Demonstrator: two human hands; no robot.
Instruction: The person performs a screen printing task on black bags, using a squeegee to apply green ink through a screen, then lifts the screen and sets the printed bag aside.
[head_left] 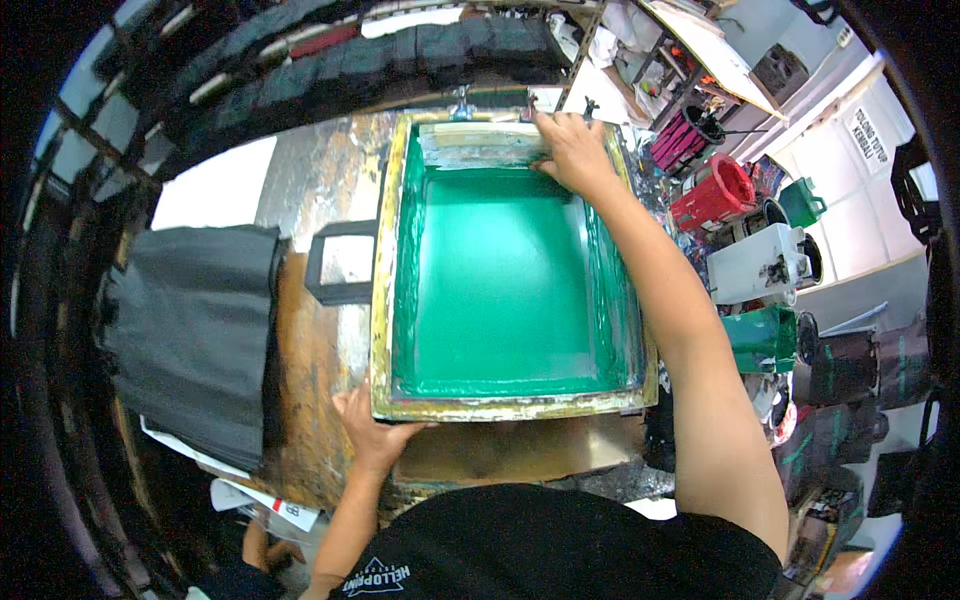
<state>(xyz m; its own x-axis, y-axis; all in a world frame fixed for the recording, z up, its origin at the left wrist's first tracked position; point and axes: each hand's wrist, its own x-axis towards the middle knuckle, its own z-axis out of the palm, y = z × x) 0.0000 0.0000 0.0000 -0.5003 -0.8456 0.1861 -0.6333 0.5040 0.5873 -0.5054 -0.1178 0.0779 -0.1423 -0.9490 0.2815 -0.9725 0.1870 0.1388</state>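
Note:
A screen printing frame (381, 345) with a yellowed, ink-stained rim lies in front of me, its mesh (505, 280) coated in green ink. Against the frame's inner far side leans a wide, pale squeegee (465, 143). My right hand (578, 155) reaches across to the far right corner, fingers curled at the squeegee's right end; their exact hold is partly hidden. At the near left corner, my left hand (372, 432) grips the frame, thumb along the front edge. A black handle loop (340, 293) sticks out from under the frame's left side.
Black fabric bags (195, 335) lie stacked at left. Clamps (461, 105) stand behind the frame. Right of my arm are a red bucket (712, 195), a whitish container (755, 265) and a green container (760, 338). Another person's hand (285, 553) shows at lower left.

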